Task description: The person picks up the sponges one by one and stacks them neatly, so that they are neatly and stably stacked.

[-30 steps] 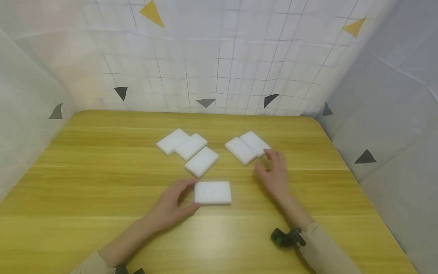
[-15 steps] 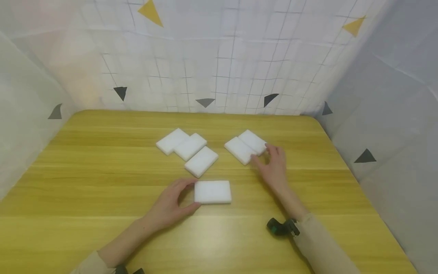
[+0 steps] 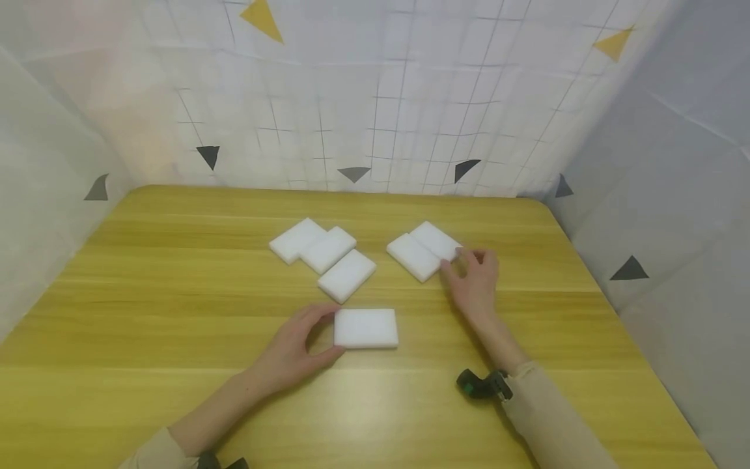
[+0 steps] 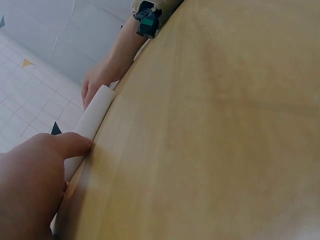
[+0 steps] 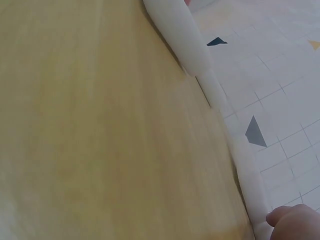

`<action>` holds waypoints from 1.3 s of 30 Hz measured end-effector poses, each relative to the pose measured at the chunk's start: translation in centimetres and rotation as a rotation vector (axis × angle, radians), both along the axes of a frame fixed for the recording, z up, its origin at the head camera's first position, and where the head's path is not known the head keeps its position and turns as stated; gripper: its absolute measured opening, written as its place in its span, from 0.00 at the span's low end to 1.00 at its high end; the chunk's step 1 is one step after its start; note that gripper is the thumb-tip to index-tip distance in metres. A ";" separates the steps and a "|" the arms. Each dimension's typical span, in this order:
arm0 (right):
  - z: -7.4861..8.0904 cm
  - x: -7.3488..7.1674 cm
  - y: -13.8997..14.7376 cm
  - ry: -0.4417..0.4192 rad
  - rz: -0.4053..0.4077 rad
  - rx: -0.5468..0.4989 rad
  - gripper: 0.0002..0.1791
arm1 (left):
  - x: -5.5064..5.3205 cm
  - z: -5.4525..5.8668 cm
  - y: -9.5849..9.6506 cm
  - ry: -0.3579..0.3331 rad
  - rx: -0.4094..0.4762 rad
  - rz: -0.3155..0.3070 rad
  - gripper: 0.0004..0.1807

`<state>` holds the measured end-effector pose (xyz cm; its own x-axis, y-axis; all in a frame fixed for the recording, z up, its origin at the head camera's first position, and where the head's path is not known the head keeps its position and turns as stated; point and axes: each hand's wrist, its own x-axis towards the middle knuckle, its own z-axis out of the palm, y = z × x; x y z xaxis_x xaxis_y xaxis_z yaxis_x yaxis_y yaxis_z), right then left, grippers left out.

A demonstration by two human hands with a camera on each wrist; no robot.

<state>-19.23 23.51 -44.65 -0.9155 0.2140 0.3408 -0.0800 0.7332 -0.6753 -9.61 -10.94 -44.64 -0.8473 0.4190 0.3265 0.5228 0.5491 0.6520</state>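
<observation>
In the head view, the left grip (image 3: 295, 345) pinches the front block (image 3: 366, 327) by its left end, the thumb at the near corner and the forefinger at the far corner. The block is white and lies flat on the surface (image 3: 146, 312), just to the right of this grip. Ahead of the left grip, three blocks (image 3: 328, 249) lie in a slanting row, each close against the next. The right grip (image 3: 473, 283) pinches the near end of the right block (image 3: 437, 240) between thumb and bent forefinger. This block lies ahead and to the left of the right grip, side by side with its neighbour (image 3: 413, 258).

In the left wrist view, the thumb of the left grip is on the near edge of the front block. The right grip is seen beyond, partly hidden, so its hold cannot be told from here.

In the right wrist view, a fingertip of the right grip appears at the lower right, by a white edge; which block this is cannot be told.
</observation>
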 end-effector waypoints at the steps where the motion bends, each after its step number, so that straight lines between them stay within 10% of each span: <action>1: 0.0 0.0 0.0 -0.001 0.001 -0.002 0.25 | 0.0 0.0 0.0 0.001 0.000 0.000 0.34; 22: -0.2 -0.2 0.1 0.057 0.024 -0.002 0.23 | 0.1 0.1 0.0 -0.014 -0.007 0.007 0.34; 39: 0.3 0.1 0.0 -0.077 -0.016 -0.019 0.33 | 0.1 0.2 0.0 -0.011 -0.006 0.008 0.34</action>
<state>-19.15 23.46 -44.35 -0.9353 0.2342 0.2652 -0.0158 0.7212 -0.6925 -9.49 -10.93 -44.47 -0.8542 0.4143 0.3142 0.5110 0.5574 0.6543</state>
